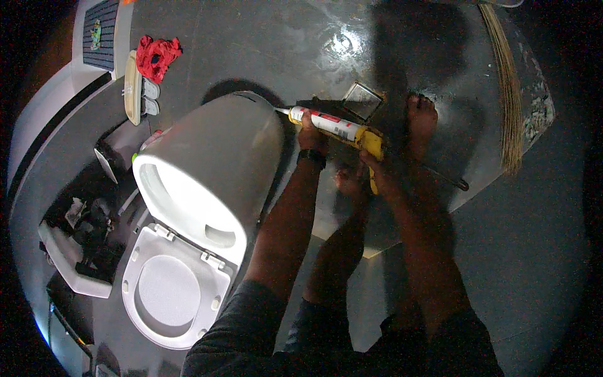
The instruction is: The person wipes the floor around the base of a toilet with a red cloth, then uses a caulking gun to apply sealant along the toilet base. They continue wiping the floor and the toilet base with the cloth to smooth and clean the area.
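A yellow caulking gun (372,143) loaded with a white and red sealant cartridge (326,122) lies across both my hands. My left hand (311,135), with a dark band at its wrist, is wrapped round the cartridge near the nozzle end. My right hand (377,169) grips the yellow handle, and its fingers are partly hidden. The thin white nozzle (282,110) points left, its tip at the edge of the white toilet (232,138). Whether the tip presses on the toilet I cannot tell. The toilet seat (135,276) is swung out toward the lower left.
A square metal drain frame (364,100) lies on the dark wet floor beyond the gun. At the right is a bundle of broom bristles (505,94). Farther left lie a red cloth (157,58) and light slippers (151,95). My bare foot (421,119) stands near the frame.
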{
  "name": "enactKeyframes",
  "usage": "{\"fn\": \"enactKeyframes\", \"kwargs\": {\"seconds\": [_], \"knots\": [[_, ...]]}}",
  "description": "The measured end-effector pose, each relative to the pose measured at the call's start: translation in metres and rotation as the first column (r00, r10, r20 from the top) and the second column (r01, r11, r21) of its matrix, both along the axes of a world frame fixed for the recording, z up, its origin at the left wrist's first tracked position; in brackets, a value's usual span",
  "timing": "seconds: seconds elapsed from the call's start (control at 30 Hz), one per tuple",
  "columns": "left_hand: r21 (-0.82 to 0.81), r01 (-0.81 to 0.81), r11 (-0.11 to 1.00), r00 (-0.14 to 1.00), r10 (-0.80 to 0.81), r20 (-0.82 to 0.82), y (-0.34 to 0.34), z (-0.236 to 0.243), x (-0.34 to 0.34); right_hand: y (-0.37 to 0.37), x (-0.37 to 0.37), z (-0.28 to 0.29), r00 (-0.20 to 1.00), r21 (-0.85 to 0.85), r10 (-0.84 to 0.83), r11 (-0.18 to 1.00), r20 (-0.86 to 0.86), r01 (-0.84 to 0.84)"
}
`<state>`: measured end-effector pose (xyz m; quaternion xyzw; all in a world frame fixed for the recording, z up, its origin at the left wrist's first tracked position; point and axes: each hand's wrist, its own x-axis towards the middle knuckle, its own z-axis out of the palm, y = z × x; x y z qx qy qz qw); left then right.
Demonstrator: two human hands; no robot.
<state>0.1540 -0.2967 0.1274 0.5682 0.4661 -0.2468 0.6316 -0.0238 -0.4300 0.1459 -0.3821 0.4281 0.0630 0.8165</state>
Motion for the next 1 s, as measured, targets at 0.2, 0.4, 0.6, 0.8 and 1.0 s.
{"fn": "enactKeyframes", "kwargs": {"seconds": [0.2, 0.4, 0.6, 0.8, 1.0], "knots": [[0.489, 0.476, 0.731, 0.879, -0.409, -0.245, -0.003, 0.013, 0.006, 0.001, 0.015, 0.016, 0.998, -0.039, -0.06, 0.997, 0.006, 0.061], [0.171, 0.164, 0.972, 0.986, -0.155, -0.062, -0.008, 0.026, -0.003, 0.004, 0.012, 0.038, 0.999, -0.053, 0.03, 0.998, -0.029, -0.031], [0.161, 0.225, 0.961, 0.974, -0.222, -0.035, -0.011, 0.028, -0.013, -0.009, 0.005, 0.044, 0.948, -0.205, 0.303, 0.926, -0.093, -0.316], [0.211, 0.235, 0.949, 0.972, -0.226, -0.068, -0.01, 0.028, -0.024, -0.007, -0.003, 0.068, 0.943, 0.053, 0.208, 0.978, -0.259, -0.201], [0.058, 0.096, 0.994, 0.995, -0.097, 0.022, -0.006, 0.017, -0.036, 0.001, -0.012, 0.069, 0.976, 0.028, 0.111, 0.994, -0.186, -0.107]]}}
